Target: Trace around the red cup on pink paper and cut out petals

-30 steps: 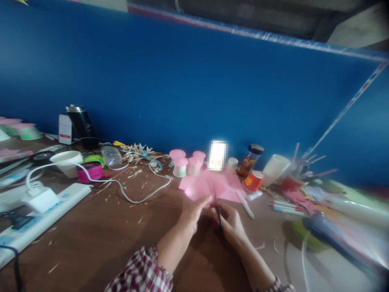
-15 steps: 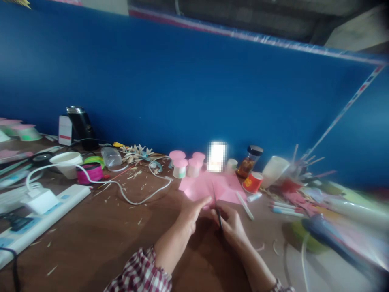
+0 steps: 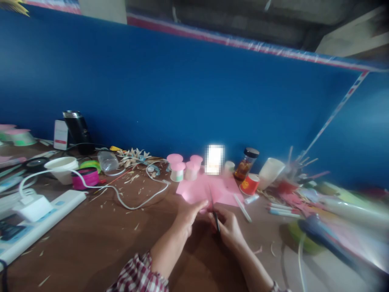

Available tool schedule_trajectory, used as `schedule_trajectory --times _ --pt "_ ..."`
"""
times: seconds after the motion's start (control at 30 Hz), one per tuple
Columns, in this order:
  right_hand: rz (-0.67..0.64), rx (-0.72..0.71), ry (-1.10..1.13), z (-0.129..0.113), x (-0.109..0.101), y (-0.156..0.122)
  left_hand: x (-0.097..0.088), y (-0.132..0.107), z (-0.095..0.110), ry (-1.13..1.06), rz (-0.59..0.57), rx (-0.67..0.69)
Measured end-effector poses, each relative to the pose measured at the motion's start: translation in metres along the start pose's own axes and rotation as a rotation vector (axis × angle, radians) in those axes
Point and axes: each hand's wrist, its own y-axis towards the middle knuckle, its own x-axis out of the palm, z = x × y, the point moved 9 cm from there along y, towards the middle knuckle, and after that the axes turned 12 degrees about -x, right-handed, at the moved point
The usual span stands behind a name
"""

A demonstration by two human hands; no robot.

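My left hand [image 3: 187,217] is closed on a piece of pink paper [image 3: 199,196], thumb on top and pointing towards the blades. In my right hand [image 3: 228,227] is a pair of scissors [image 3: 216,220] with dark handles, its thin blades pointing away from me over the pink paper. Whether the blades are apart I cannot tell. More pink paper [image 3: 231,196] lies flat on the table behind my hands. Just beyond it stand small white paper cups [image 3: 176,174] topped with pink discs. A white pen [image 3: 243,209] lies right of my right hand.
A lit phone-like screen [image 3: 214,160], a dark-lidded jar [image 3: 246,164] and a red cup [image 3: 249,184] stand at the back. At left are a power strip [image 3: 65,202], a white cable [image 3: 121,198] and a white cup [image 3: 62,168]. Clutter and a blue-handled tool [image 3: 322,231] lie right.
The whole view has shifted slightly, with things sitting a little lower and further left. Both hands keep nearly the same pose, the scissors still at the pink paper.
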Motion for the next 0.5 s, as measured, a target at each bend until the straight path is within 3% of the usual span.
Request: schedule_trajectory --times 0.13,0.5 --pt "0.008 0.015 0.023 -0.0002 0.0000 -0.0003 0.0004 0.0016 0.0087 0.050 0.014 0.077" --pt "0.018 0.010 0.048 0.0002 0.0005 -0.0001 0.0026 -0.0032 0.0088 0.069 -0.025 0.063"
